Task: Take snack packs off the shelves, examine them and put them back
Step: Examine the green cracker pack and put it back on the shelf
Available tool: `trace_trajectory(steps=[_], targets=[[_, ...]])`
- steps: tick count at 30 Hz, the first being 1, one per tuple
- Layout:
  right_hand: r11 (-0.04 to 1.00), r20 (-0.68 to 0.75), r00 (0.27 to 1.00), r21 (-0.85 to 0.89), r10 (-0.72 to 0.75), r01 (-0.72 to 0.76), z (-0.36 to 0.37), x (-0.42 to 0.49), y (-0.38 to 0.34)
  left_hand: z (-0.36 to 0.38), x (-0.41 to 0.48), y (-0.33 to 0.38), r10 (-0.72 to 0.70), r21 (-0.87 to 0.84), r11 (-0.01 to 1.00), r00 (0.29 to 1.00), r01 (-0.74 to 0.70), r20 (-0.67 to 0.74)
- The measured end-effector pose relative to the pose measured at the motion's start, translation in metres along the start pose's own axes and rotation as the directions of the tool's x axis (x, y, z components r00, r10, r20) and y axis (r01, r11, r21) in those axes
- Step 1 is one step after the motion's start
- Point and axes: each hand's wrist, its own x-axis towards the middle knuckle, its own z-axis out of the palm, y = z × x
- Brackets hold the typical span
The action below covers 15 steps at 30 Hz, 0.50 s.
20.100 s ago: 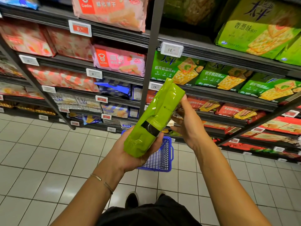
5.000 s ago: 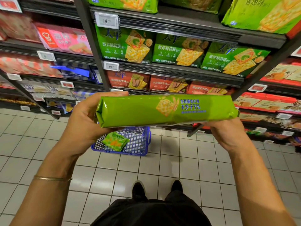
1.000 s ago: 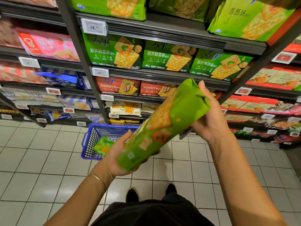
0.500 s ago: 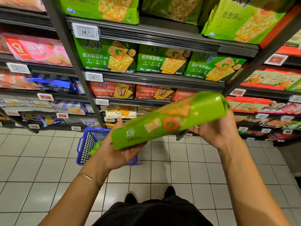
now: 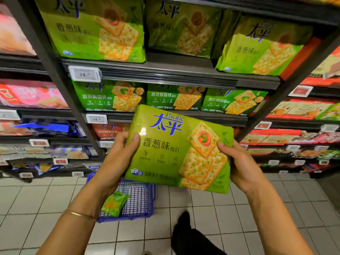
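Observation:
I hold a light green cracker pack (image 5: 165,150) upright in front of the shelves, its printed front facing me. My left hand (image 5: 117,159) grips its left edge, thumb on the front. My right hand (image 5: 241,166) grips its right edge, thumb on the front too. Matching light green packs (image 5: 95,30) stand on the upper shelf (image 5: 165,72), with one set further back (image 5: 182,28) in the middle of the row. Darker green packs (image 5: 110,97) fill the shelf below.
A blue shopping basket (image 5: 139,199) sits on the tiled floor below my left hand, with a small green packet (image 5: 114,203) in it. Dark shelf uprights (image 5: 55,74) stand left and right. Red packs (image 5: 287,137) line the right shelves, pink ones (image 5: 31,94) the left.
The pack has turned from lying edge-on between my hands to upright with its front toward me. It has risen, and my view has tilted up toward the upper shelf.

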Motion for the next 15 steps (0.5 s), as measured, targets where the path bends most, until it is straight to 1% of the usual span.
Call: trace_trajectory(steps=[3, 5, 6, 8, 10, 11, 13, 15], targets=[[0.992, -0.046, 0.991, -0.004, -0.126, 0.126, 0.004, 0.025, -0.019, 0.009, 0.034, 0.016, 0.082, 0.055, 0.995, 0.996, -0.081, -0.022], [0.967, -0.114, 0.960, -0.020, -0.256, 0.256, 0.008, 0.048, -0.034, 0.017, 0.061, 0.031, 0.181, 0.166, 0.971, 0.982, -0.170, -0.053], [0.944, -0.145, 0.933, -0.055, -0.329, 0.325, 0.012, 0.059, -0.043, 0.022, 0.075, 0.039, 0.232, 0.241, 0.947, 0.971, -0.213, -0.056], [0.875, -0.200, 0.854, -0.173, -0.480, 0.452, 0.022, 0.082, -0.062, 0.034, 0.103, 0.058, 0.332, 0.361, 0.887, 0.941, -0.288, -0.063], [0.783, -0.251, 0.745, -0.279, -0.618, 0.555, 0.034, 0.097, -0.081, 0.050, 0.132, 0.082, 0.445, 0.443, 0.822, 0.889, -0.357, -0.109], [0.733, -0.258, 0.688, -0.303, -0.678, 0.609, 0.039, 0.103, -0.089, 0.059, 0.146, 0.096, 0.496, 0.471, 0.793, 0.858, -0.387, -0.130], [0.652, -0.260, 0.598, -0.271, -0.758, 0.708, 0.049, 0.115, -0.103, 0.079, 0.170, 0.120, 0.545, 0.441, 0.788, 0.820, -0.431, -0.173], [0.602, -0.296, 0.539, -0.191, -0.788, 0.775, 0.056, 0.127, -0.115, 0.098, 0.189, 0.136, 0.543, 0.417, 0.806, 0.806, -0.420, -0.237]])
